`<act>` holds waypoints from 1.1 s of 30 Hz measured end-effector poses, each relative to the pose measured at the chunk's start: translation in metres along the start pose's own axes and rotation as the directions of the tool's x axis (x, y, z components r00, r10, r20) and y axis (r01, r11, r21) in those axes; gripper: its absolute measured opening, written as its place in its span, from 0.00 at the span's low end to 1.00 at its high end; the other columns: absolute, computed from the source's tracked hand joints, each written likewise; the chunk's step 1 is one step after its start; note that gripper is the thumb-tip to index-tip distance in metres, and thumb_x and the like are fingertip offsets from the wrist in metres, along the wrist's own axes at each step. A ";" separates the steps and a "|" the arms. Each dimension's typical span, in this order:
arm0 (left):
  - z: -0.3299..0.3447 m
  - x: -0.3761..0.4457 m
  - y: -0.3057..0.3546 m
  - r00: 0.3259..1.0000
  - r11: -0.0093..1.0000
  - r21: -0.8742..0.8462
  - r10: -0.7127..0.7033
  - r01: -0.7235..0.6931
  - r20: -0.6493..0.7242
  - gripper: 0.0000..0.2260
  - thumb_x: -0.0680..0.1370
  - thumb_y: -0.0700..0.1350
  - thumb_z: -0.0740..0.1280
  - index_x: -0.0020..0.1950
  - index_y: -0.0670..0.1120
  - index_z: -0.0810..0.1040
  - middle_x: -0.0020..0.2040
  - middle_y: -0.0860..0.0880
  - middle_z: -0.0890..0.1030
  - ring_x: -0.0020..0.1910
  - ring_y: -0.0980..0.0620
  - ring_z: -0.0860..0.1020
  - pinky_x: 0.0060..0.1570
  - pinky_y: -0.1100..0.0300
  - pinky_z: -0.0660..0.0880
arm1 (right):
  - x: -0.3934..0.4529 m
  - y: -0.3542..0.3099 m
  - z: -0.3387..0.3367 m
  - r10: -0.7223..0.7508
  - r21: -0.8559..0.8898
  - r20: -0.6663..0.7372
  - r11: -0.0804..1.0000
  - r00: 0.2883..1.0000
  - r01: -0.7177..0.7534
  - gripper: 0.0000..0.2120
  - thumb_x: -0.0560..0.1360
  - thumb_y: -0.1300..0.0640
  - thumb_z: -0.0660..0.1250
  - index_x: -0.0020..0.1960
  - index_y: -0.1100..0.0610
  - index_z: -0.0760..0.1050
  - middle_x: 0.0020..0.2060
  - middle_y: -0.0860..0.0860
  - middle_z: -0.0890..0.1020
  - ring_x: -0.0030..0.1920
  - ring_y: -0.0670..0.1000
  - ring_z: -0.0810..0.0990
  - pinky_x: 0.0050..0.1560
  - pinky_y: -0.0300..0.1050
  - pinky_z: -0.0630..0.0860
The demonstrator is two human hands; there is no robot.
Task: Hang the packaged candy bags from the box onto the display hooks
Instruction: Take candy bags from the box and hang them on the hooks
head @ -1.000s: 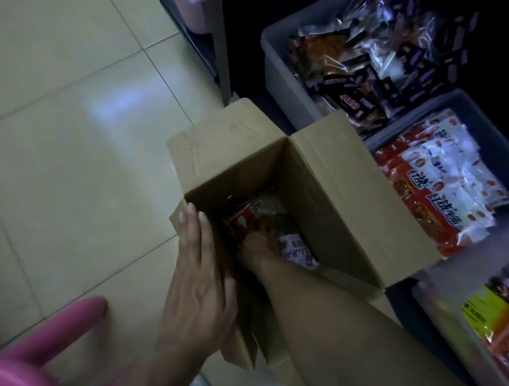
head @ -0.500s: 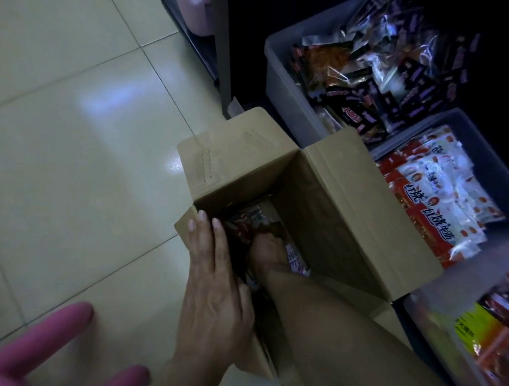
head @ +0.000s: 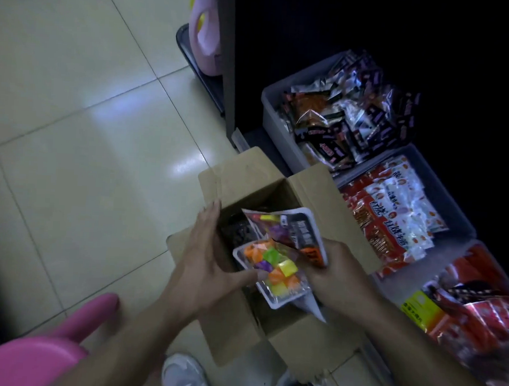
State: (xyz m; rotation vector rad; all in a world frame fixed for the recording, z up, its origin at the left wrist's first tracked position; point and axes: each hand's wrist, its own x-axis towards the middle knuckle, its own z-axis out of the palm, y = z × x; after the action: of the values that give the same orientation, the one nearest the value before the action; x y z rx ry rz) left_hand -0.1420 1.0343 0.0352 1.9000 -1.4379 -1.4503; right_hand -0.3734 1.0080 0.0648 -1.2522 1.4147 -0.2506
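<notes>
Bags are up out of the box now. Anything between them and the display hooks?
Cannot say: no display hooks show in this view. The right hand grips the candy bags above the open cardboard box, and the left hand touches them. Nothing covers the bags.

Glossy plastic candy bags [head: 276,264], seemingly matt cardboard box [head: 329,196]

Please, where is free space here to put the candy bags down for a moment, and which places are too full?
Free: the tiled floor left of the cardboard box, up to the pink stool. Crowded: the three snack bins right of the box are heaped. Over the box, the right hand grips candy bags; the left hand touches them.
</notes>
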 end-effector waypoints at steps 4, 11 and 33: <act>-0.047 0.002 0.060 0.956 0.969 0.153 0.152 -0.194 0.252 0.50 0.59 0.64 0.83 0.72 0.75 0.57 0.73 0.77 0.61 0.72 0.74 0.64 0.72 0.68 0.66 | -0.010 -0.028 -0.037 -0.027 0.039 0.125 0.999 0.992 0.022 0.13 0.74 0.41 0.74 0.57 0.40 0.82 0.54 0.51 0.87 0.57 0.55 0.85 0.59 0.62 0.81; -0.026 0.004 0.056 0.973 0.993 -0.114 0.013 0.014 0.231 0.26 0.65 0.45 0.85 0.58 0.57 0.78 0.44 0.65 0.85 0.43 0.70 0.83 0.44 0.74 0.77 | 0.020 -0.029 -0.035 0.119 0.123 0.302 0.979 0.946 -0.162 0.16 0.78 0.60 0.72 0.65 0.54 0.79 0.56 0.50 0.87 0.55 0.47 0.86 0.55 0.41 0.82; 0.019 -0.010 -0.003 0.949 0.832 -0.462 -0.300 0.308 0.092 0.19 0.74 0.42 0.77 0.60 0.50 0.74 0.53 0.50 0.87 0.46 0.54 0.87 0.39 0.60 0.84 | 0.034 0.027 0.001 0.209 0.682 0.088 0.700 0.974 -0.211 0.20 0.74 0.52 0.72 0.62 0.60 0.81 0.56 0.60 0.86 0.57 0.62 0.85 0.60 0.63 0.80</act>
State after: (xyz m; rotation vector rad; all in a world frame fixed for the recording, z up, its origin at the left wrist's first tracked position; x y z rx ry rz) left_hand -0.1565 1.0497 0.0305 1.8446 -0.6994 -1.7635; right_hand -0.3781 0.9936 0.0243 -0.4608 1.2655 -0.5601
